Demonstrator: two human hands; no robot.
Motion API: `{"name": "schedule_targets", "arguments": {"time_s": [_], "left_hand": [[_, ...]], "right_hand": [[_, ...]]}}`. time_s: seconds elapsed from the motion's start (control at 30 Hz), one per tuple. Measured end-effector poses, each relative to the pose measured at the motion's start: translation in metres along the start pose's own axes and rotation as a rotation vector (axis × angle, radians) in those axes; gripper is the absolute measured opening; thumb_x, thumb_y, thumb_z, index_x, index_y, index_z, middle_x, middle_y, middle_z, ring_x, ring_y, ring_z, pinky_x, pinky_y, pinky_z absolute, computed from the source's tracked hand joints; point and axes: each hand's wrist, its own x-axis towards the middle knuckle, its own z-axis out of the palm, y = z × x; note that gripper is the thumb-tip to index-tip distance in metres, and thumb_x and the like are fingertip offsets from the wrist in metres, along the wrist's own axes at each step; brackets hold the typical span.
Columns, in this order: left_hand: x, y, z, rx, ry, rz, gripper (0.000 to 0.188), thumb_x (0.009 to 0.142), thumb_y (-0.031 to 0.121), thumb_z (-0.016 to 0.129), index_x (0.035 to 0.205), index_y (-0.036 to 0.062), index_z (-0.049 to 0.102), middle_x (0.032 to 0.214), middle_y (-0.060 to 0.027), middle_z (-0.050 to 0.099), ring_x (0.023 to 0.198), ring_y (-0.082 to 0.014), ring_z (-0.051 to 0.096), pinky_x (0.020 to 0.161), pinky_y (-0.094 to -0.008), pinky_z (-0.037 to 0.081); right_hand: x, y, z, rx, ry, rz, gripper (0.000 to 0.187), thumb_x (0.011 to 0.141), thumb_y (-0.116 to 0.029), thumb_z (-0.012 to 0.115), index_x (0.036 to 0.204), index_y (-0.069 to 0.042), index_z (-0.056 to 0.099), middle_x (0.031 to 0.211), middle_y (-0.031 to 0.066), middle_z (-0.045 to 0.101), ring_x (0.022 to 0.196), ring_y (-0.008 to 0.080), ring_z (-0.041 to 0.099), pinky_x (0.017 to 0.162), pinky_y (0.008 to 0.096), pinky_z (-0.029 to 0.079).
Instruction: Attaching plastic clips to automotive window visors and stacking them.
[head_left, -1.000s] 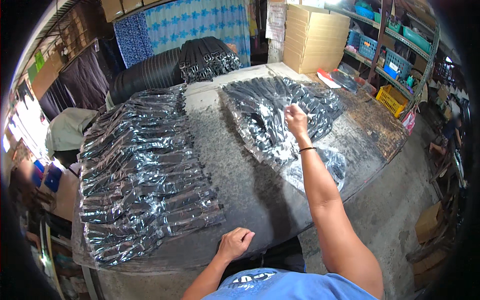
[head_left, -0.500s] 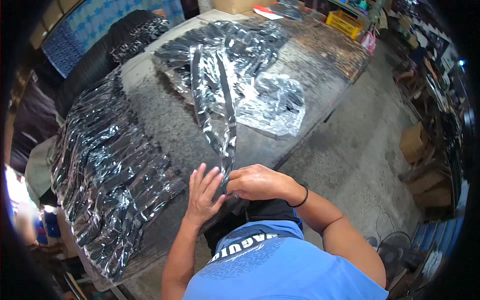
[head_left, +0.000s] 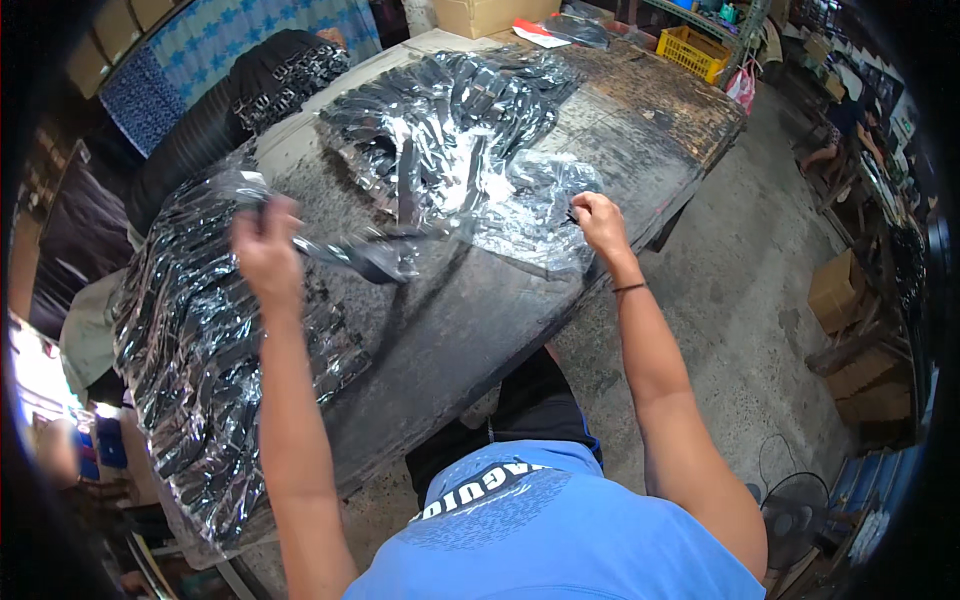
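My left hand (head_left: pixel 268 262), blurred by motion, is closed on a long black strip in a clear plastic sleeve (head_left: pixel 362 258), which trails to the right over the table. Below that hand lies a broad spread of sleeved black strips (head_left: pixel 215 330). My right hand (head_left: pixel 602 225) is pinched at the right edge of a crumpled clear plastic bag (head_left: pixel 530 240); a small dark bit shows at its fingertips, too small to name. Between and beyond the hands sits a heap of more sleeved black strips (head_left: pixel 450 100).
The worn dark table (head_left: pixel 430 345) reaches close to my body. A bundle of black strips (head_left: pixel 270 85) lies at the far left. Along the back are a cardboard box (head_left: pixel 485 15) and a yellow crate (head_left: pixel 692 55). Another person (head_left: pixel 848 120) is at the far right, beyond the concrete floor.
My hands were together near the table's front edge at the end of a sleeved strip. They have moved apart and forward, the left carrying the strip over the left pile, the right beside the bag.
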Motion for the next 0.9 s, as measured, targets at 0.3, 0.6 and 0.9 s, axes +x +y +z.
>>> {"name": "schedule_targets", "arguments": {"time_s": [0.3,0.6,0.9], "left_hand": [[-0.067,-0.025,0.004,0.026,-0.087,0.080,0.025,0.086,0.015,0.072,0.076,0.0077,0.050,0.074,0.0064,0.048,0.064,-0.0045,0.038,0.057,-0.0199,0.034],[-0.068,0.006,0.020,-0.542,0.110,-0.005,0.015,0.091,0.008,0.063,0.093,0.0054,0.048,0.077,-0.0054,0.061,0.067,-0.0122,0.059,0.061,-0.0248,0.049],[-0.123,-0.023,0.037,-0.778,-0.127,-0.327,0.025,0.088,0.010,0.067,0.095,0.0065,0.044,0.080,-0.0122,0.065,0.067,-0.0188,0.066,0.061,-0.0303,0.054]], "right_hand": [[0.005,0.021,0.037,-0.387,-0.042,-0.218,0.009,0.082,-0.014,0.058,0.088,-0.007,0.058,0.093,0.0154,0.060,0.089,0.0380,0.060,0.076,0.0493,0.050],[-0.011,0.019,-0.027,-0.008,0.004,-0.139,0.029,0.081,-0.007,0.049,0.107,-0.004,0.062,0.091,0.0172,0.067,0.083,0.0321,0.066,0.073,0.0430,0.051],[-0.122,-0.131,0.011,1.021,-0.287,0.215,0.019,0.088,-0.007,0.061,0.105,0.000,0.065,0.092,0.0060,0.066,0.081,0.0122,0.062,0.077,0.0257,0.050]]}}
